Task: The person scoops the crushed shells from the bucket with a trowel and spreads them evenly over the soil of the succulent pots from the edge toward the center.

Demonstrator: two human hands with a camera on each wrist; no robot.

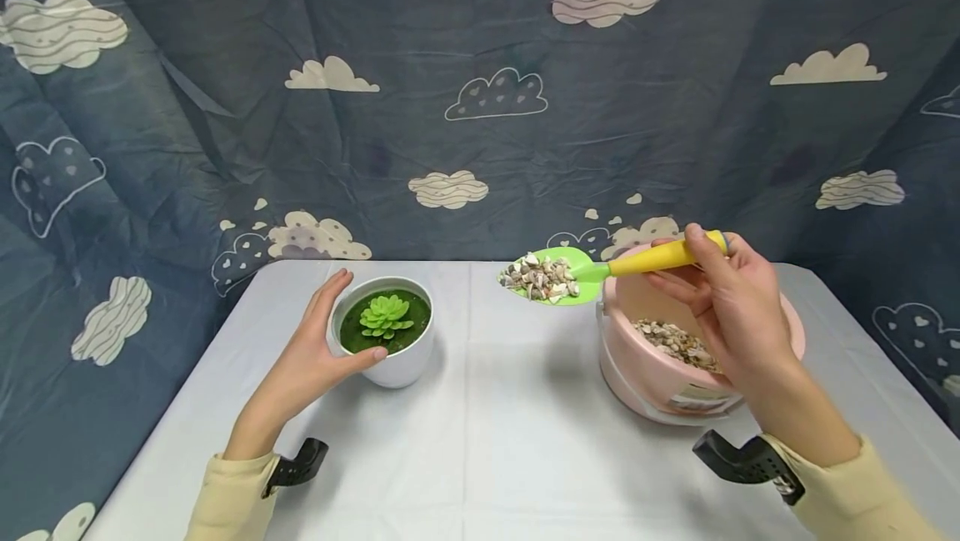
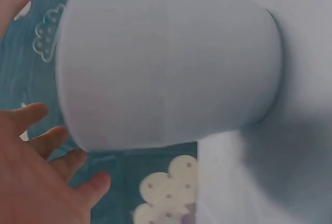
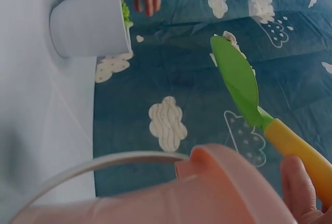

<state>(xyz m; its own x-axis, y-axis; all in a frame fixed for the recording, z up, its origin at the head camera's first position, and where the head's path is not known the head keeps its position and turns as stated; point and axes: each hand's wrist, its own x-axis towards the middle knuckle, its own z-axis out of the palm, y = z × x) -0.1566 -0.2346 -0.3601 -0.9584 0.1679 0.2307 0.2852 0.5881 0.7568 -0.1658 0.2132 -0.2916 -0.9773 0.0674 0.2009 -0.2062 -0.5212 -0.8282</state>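
Note:
My right hand point(image 1: 738, 303) grips the yellow handle of a small garden trowel point(image 1: 667, 256), whose green blade points left. Mixed pebbles point(image 1: 542, 278) lie heaped on that blade, level with the bucket's rim and left of it in the head view. Below is a pink bucket point(image 1: 628, 358) with more pebbles point(image 1: 675, 343) inside. On the left, a white pot point(image 1: 408, 363) holds a green succulent point(image 1: 386, 316) over a dark green surface. My left hand point(image 1: 311, 358) is spread at the pot's left side, thumb and fingers extended near its rim.
A white cloth covers the table point(image 1: 517, 441), with the pot at left and the bucket at right. Behind it hangs a dark blue curtain point(image 1: 420, 16) with cloud prints. The bucket's pale handle point(image 3: 129, 156) hangs down its side.

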